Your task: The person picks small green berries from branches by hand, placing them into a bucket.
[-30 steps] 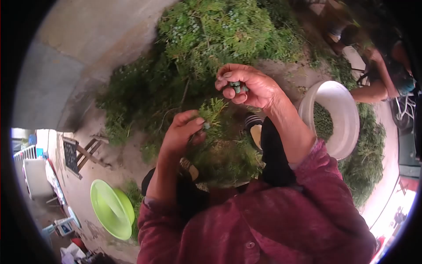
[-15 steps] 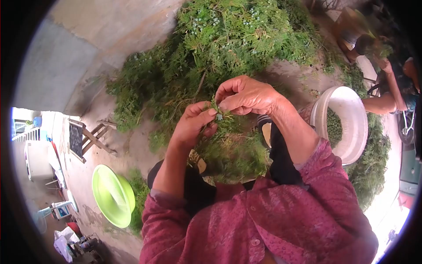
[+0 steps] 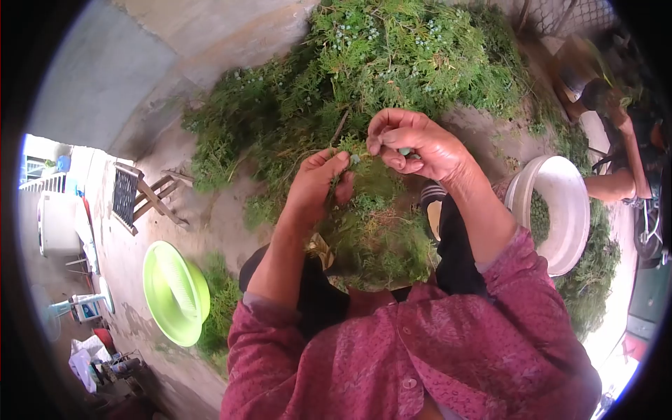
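My left hand (image 3: 318, 183) pinches a small conifer sprig (image 3: 355, 158) between thumb and fingers; a bluish-green cone shows on it near the fingertips. A short way to the right, my right hand (image 3: 430, 150) is curled, thumb against the fingertips. A green cone (image 3: 404, 150) lies within its bent fingers. Whether the fingertips pinch anything more is too small to tell. Below and beyond both hands spreads a large heap of cut conifer branches (image 3: 420, 63), dotted with pale blue-green cones. Loose greenery (image 3: 378, 241) lies between my feet.
On the right, a white bucket (image 3: 567, 217) holds many green cones (image 3: 539, 218). A lime-green basin (image 3: 164, 308) and a small folding stool (image 3: 143, 199) stand on the left. Another person's arm (image 3: 633, 154) shows at far right, near more branches.
My hands have moved apart; the right hand has drawn away from the sprig and a green cone now shows in its fingers. The left hand still pinches the sprig. The view has shifted slightly.
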The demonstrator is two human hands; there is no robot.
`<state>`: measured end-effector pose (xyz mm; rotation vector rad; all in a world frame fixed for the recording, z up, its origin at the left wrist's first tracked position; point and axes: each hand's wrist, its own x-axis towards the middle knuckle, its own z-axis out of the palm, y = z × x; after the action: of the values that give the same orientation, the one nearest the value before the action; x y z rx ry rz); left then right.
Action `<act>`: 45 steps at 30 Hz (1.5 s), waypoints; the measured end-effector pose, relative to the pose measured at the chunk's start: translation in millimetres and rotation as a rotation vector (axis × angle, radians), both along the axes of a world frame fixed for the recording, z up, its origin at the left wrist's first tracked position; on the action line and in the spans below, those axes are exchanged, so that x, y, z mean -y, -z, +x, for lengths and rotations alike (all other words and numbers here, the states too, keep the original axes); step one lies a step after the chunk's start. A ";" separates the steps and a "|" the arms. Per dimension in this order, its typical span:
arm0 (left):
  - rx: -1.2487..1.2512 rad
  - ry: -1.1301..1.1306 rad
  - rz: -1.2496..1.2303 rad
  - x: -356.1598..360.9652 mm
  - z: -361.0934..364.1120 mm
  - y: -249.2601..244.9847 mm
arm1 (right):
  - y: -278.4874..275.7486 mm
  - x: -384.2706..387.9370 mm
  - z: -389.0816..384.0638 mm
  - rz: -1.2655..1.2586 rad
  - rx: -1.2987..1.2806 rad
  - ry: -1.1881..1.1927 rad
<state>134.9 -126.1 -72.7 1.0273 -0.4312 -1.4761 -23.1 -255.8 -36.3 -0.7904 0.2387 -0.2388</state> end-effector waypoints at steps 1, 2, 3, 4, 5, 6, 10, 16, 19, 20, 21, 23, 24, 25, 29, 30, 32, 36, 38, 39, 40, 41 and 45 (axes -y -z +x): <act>0.016 -0.055 0.060 1.6 0.1 1.2 | 6.6 -1.4 2.9 -0.112 -0.101 0.024; 0.016 -0.060 0.058 2.7 -1.6 -0.5 | 9.9 -4.1 5.4 -0.224 -0.202 0.050; 0.018 -0.095 0.095 3.3 -4.0 -3.6 | 4.7 -11.6 10.2 -0.363 -0.308 0.100; 0.021 -0.129 0.134 3.5 -5.2 -5.0 | 12.9 -13.6 14.7 -0.363 -0.309 0.097; 0.018 -0.132 0.134 3.8 -4.4 -2.4 | 23.7 -16.7 20.3 -0.673 -0.247 0.218; 0.042 -0.106 0.111 4.3 -3.4 2.0 | 30.8 -18.8 22.9 -0.980 -0.177 0.337; 0.147 -0.094 0.130 6.2 -7.4 5.5 | 29.9 -24.4 18.4 -1.045 -0.374 0.266; 0.082 -0.052 0.092 1.2 -4.3 5.4 | 29.7 -24.8 18.9 -1.181 -0.297 0.267; -0.029 -0.010 -0.027 -6.3 1.8 -8.0 | 11.0 -16.6 9.8 -0.497 -0.350 0.031; -0.028 -0.008 -0.028 -7.1 4.0 -10.9 | 12.8 -9.6 4.1 -0.211 -0.182 -0.007; -0.108 -0.044 -0.079 -8.1 6.5 -13.6 | 13.8 -4.8 0.8 0.075 -0.013 -0.046; -0.240 0.029 -0.307 -8.4 17.5 -13.0 | 12.2 -0.7 0.8 0.155 0.091 0.001; -0.235 0.033 -0.309 -9.2 22.6 -12.9 | 10.0 1.4 0.6 0.233 0.191 0.047; -0.273 -0.004 -0.357 -10.2 25.6 -14.8 | 4.7 2.6 -2.0 0.253 0.183 0.069; -0.373 -0.014 -0.505 -10.7 37.1 -20.9 | 19.4 16.3 -1.3 0.236 0.077 0.142; -0.402 -0.026 -0.551 -11.2 38.2 -22.4 | 19.5 15.3 0.0 0.237 0.080 0.142; -0.433 0.016 -0.583 -9.6 42.8 -21.1 | 17.6 6.7 4.9 0.037 -0.227 0.261; -0.484 -0.003 -0.665 -6.6 45.4 -20.8 | 32.0 -12.8 16.2 -0.031 -0.226 -0.047; -0.502 -0.004 -0.691 -4.7 47.3 -20.0 | 33.6 -22.2 18.7 -0.055 -0.207 -0.076; -0.509 0.005 -0.685 -4.3 47.5 -19.7 | 33.2 -25.8 20.5 -0.082 -0.229 -0.126; -0.517 0.011 -0.678 -4.6 47.7 -19.5 | 32.5 -28.9 21.5 -0.109 -0.252 -0.178; -0.517 0.004 -0.680 -5.1 47.4 -20.3 | 29.4 -31.3 21.6 -0.120 -0.277 -0.205; -0.441 -0.073 -0.635 -5.6 48.4 -21.9 | 30.6 -37.1 23.4 -0.129 -0.287 -0.237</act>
<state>183.2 -120.5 -50.8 0.2040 -0.4888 -1.3211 0.4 -218.7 -66.9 -0.9726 0.3999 0.0851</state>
